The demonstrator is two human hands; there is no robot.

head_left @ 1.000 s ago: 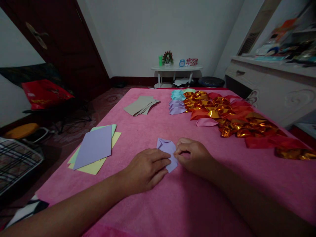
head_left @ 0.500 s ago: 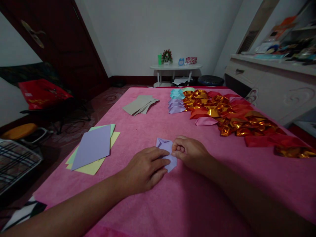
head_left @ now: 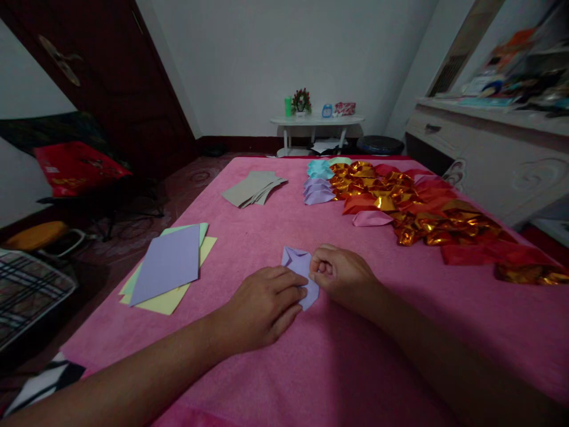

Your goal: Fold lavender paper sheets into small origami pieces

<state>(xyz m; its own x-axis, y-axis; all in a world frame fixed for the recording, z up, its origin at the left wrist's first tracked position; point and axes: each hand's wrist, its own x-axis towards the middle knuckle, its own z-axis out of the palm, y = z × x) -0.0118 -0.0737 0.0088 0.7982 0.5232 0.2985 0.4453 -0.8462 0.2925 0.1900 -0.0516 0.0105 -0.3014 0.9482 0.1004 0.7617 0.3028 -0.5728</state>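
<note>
A small folded sheet of purple paper (head_left: 299,261) lies on the pink cloth (head_left: 253,237) in front of me, its far end showing folded corners. My left hand (head_left: 271,305) rests on the paper's near left part, fingers stretched flat across it and hiding some of it. At the right edge of the paper, my right hand (head_left: 340,270) is closed, thumb and curled fingers pinched on that edge. To the left lies a stack of square paper sheets (head_left: 169,261), purple on top of green and yellow.
Grey papers (head_left: 253,188) lie fanned out farther back. Folded foil and red paper pieces (head_left: 413,204) cover the right far side, with purple folded pieces (head_left: 317,191) beside them. A chair holding a red bag (head_left: 77,166) stands left. A white cabinet (head_left: 480,142) is at right.
Almost nothing differs. My left fingers have shifted very slightly on the purple paper, while my right hand keeps its pinch at the edge.
</note>
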